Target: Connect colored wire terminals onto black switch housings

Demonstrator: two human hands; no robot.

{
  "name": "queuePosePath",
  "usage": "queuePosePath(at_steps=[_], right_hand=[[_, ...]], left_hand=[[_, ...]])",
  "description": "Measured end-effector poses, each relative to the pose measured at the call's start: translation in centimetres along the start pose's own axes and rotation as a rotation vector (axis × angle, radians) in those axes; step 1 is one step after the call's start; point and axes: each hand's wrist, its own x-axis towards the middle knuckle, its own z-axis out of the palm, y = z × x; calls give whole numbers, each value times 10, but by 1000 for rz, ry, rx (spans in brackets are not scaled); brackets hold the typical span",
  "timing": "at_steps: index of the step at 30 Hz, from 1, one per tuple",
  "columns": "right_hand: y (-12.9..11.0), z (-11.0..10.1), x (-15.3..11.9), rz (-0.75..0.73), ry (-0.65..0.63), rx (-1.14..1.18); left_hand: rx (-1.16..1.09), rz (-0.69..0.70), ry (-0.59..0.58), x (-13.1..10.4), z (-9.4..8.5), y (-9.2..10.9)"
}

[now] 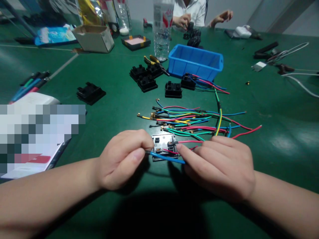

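A black socket module [161,141] lies back side up on the table between my hands, its metal terminals showing. A red wire [190,142] runs from a terminal on its right side. In front of the module stretches a blue wire [166,158]. My left hand [126,157] pinches its dark-sleeved end between thumb and curled fingers. My right hand [219,166] is closed around the blue wire's other end, the fingertip reaching the module's right edge by the red wire. Just behind lies a loose bundle of coloured wires [179,116] with brass terminals.
Several black modules [173,89] sit beyond the wires, near yellow-handled pliers [156,61]. Behind them stand a blue bin [195,63] and a water bottle [163,33]. A phone [50,142] lies at left. Across the table are another person's hands [183,21].
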Motion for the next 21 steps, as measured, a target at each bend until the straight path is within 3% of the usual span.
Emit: queuePosePath(at_steps=[5, 10, 16, 21], right_hand=[[-4, -1, 4, -89, -48, 65], [-5, 3, 6, -163, -119, 148], [-1, 7, 5, -177, -155, 217], [0, 8, 4, -172, -211, 264]], left_hand=[[152, 86, -156, 6, -4, 3], [242, -8, -127, 7, 3, 6], [264, 109, -194, 8, 3, 0], [305, 98, -186, 9, 4, -1]])
